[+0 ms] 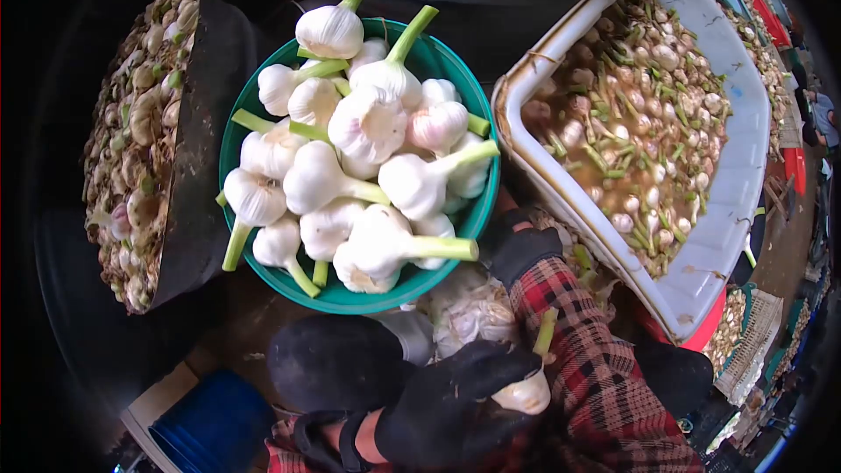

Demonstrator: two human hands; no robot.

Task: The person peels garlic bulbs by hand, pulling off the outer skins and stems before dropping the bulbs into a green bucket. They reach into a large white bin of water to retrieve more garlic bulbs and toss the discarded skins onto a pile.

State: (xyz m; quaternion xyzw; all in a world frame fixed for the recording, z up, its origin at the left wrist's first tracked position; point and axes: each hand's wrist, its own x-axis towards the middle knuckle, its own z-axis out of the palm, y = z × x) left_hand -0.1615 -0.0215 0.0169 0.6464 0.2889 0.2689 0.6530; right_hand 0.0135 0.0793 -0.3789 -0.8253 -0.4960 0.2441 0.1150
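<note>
My left hand (442, 403), in a dark glove, is closed around a garlic bulb (526, 392) with a short green stem pointing up. My right hand (519, 247), also in a dark glove, reaches past the lower right rim of a teal bowl (487, 201); its fingers are hidden, so I cannot see what it touches. The bowl is heaped with white garlic bulbs (372, 123) with trimmed green stems. Below the bowl, between my hands, lie papery garlic bulbs or peelings (473, 320), partly covered.
On the right, a white tub (547, 180) holds brownish water with small bulbs and stem pieces. On the left stands a dark container (206, 149) full of unpeeled garlic (140, 140). A blue bucket (210, 420) is at lower left. More trays and garlic line the far right.
</note>
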